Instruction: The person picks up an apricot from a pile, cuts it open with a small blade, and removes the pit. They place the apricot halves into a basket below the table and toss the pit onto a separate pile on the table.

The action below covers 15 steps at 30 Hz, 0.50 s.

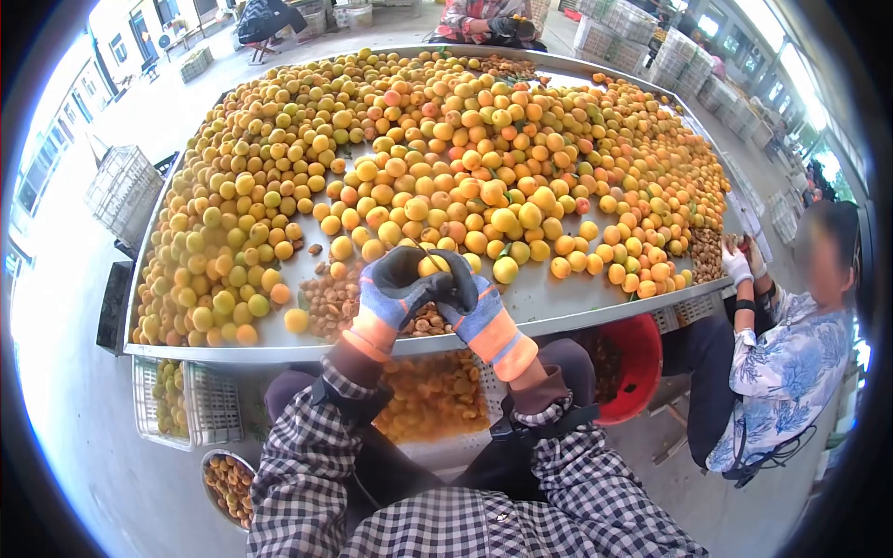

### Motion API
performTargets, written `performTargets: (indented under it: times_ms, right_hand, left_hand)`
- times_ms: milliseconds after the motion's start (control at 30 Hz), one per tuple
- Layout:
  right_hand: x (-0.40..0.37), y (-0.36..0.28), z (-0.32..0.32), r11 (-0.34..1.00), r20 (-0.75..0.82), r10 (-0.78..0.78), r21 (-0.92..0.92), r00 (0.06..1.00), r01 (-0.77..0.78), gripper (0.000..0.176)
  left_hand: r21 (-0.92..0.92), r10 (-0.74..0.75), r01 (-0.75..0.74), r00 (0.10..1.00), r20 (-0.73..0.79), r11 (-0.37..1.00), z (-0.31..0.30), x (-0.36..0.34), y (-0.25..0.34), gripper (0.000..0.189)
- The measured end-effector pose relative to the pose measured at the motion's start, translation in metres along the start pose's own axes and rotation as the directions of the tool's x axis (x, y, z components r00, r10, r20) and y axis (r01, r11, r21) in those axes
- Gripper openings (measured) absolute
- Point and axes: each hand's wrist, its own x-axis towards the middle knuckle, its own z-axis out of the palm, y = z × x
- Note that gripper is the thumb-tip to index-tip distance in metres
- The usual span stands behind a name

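Note:
Both my hands wear blue, grey and orange work gloves and meet above the near edge of a metal table point(549, 312). My left hand point(394, 290) and my right hand point(473, 305) are closed around one yellow apricot point(431, 266), partly covered by the fingers. Beneath and beside the left glove lie brown apricot pits point(331, 299). Just beyond the fingers spreads a large heap of whole apricots point(446, 167), yellow to orange, some with leaves. Below the table edge, between my knees, a crate holds split orange apricot flesh point(433, 395).
A red tub point(642, 367) stands by my right knee. Beyond it sits a person point(791, 344) in white gloves; another person point(484, 23) is across the table. At lower left are a white crate point(214, 405) and a bowl of brownish pieces point(229, 488).

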Motion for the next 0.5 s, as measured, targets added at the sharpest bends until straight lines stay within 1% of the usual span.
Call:
performTargets:
  times_ms: [33, 167, 233, 267, 300, 333, 367, 433, 500]
  right_hand:
    - [0.000, 0.001, 0.001, 1.000, -0.003, -0.020, 0.015, 1.000, 0.020, 0.045]
    - [0.002, 0.004, -0.004, 0.999, 0.034, -0.006, 0.035, 0.999, 0.004, 0.047]
    - [0.003, 0.010, -0.004, 0.973, 0.043, -0.001, 0.232, 0.999, -0.009, 0.054]
    - [0.003, 0.008, -0.005, 0.973, 0.041, -0.002, 0.231, 0.999, -0.008, 0.054]
    - [0.002, 0.005, -0.006, 0.921, 0.093, 0.081, 0.374, 0.992, -0.110, 0.054]
    - [0.001, 0.004, -0.008, 0.838, 0.155, 0.153, 0.503, 0.976, -0.212, 0.054]
    - [0.002, 0.006, -0.008, 0.840, 0.152, 0.152, 0.502, 0.977, -0.209, 0.054]
    - [0.003, 0.014, -0.005, 0.858, 0.134, 0.083, 0.494, 0.988, -0.139, 0.055]
    - [0.005, 0.013, -0.004, 0.876, 0.122, 0.073, 0.467, 0.990, -0.122, 0.056]
  left_hand:
    - [-0.026, -0.046, 0.046, 0.999, -0.004, 0.999, 0.000, -0.001, -0.001, 0.034]
    - [-0.082, -0.034, 0.033, 0.999, -0.012, 0.996, 0.004, -0.001, -0.003, 0.035]
    - [-0.016, -0.020, 0.020, 0.999, -0.026, 1.000, 0.004, -0.001, -0.005, 0.035]
    - [-0.017, -0.019, 0.018, 1.000, -0.024, 1.000, 0.004, -0.002, -0.003, 0.035]
    - [-0.048, -0.028, 0.028, 1.000, -0.011, 0.998, 0.003, -0.005, 0.001, 0.037]
    - [-0.080, -0.037, 0.038, 0.999, 0.003, 0.996, 0.004, -0.007, 0.003, 0.038]
    - [-0.080, -0.035, 0.035, 0.999, 0.007, 0.996, 0.005, -0.008, 0.003, 0.038]
    - [-0.173, -0.089, 0.086, 0.996, -0.012, 0.981, 0.006, -0.011, 0.003, 0.038]
    - [-0.162, -0.087, 0.084, 0.996, -0.012, 0.983, 0.004, -0.012, -0.002, 0.038]
